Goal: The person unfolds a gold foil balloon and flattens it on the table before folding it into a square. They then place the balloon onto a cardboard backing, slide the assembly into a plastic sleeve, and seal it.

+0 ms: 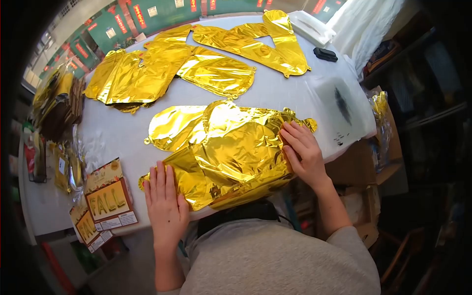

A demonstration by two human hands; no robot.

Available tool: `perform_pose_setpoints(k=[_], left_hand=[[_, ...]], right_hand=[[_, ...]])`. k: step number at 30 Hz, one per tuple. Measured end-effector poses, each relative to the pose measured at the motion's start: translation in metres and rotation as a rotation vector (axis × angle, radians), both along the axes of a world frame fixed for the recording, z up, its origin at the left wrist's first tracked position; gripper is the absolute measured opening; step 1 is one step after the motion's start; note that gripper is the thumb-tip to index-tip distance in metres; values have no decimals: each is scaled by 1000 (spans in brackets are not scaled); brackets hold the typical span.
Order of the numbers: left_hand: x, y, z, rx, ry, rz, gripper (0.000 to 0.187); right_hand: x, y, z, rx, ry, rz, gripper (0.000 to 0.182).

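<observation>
Worktop space is carrying the gold foil balloons, lying at its near edge under both hands. The left hand is pressing flat, grip released; the right hand is lying flat too, fingers curling a little at the foil's edge. Pressing slowly from the middle outward should be smoothing best. Layers underneath are hiding.

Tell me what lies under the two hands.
Both the left hand and right hand press flat on a stack of gold foil balloons on the white table. Anything beneath the foil is covered.
</observation>
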State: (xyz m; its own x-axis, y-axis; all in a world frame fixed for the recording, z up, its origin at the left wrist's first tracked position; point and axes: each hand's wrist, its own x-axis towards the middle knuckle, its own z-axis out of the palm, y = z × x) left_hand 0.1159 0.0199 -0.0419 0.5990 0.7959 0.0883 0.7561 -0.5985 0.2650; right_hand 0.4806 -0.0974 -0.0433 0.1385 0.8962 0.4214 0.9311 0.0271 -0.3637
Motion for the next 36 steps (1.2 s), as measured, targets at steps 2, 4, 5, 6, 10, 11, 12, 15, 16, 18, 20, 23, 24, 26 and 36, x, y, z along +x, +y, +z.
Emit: perform_pose_setpoints(k=[2, 4, 5, 6, 10, 11, 12, 15, 16, 18, 20, 23, 24, 26, 36], left_hand=[[-3, 0, 0, 1, -7, 7, 70], [-6, 1, 1, -1, -3, 7, 70], [-6, 1, 1, -1, -2, 6, 70], [-6, 1, 1, -3, -8, 2, 70], [-7, 2, 2, -5, -17, -14, 69], [-6, 2, 2, -6, -16, -16, 69], [-5, 3, 3, -14, -27, -18, 68], [-3, 5, 3, -15, -42, -36, 68], [-2, 6, 2, -7, -49, -44, 68], [0, 7, 2, -6, -52, -43, 68], [0, 7, 1, -11, -53, -37, 68], [0, 6, 1, -11, -53, -36, 68], [0, 6, 2, -21, -48, -41, 68], [1, 6, 5, -29, -42, -49, 68], [0, 7, 6, -44, -78, -48, 69]], right_hand=[[0, 0, 0, -10, -5, 6, 37], [-1, 1, 1, -19, -11, 13, 37], [-1, 1, 2, -20, -20, 12, 37], [-1, 1, 2, -20, -28, 12, 37], [14, 7, 5, -8, 7, 9, 36], [21, 13, 11, 8, 10, 14, 36], [28, 19, 16, 23, 12, 18, 36], [51, 41, 29, -84, 159, 154, 36], [57, 44, 29, -81, 158, 148, 36], [66, 51, 28, -193, 135, 213, 34], [66, 54, 31, -224, 162, 211, 33], [74, 60, 32, -280, 164, 232, 29], [77, 62, 32, -301, 134, 252, 27], [80, 66, 34, -336, 163, 247, 23], [87, 77, 41, -451, 220, 262, 20]])
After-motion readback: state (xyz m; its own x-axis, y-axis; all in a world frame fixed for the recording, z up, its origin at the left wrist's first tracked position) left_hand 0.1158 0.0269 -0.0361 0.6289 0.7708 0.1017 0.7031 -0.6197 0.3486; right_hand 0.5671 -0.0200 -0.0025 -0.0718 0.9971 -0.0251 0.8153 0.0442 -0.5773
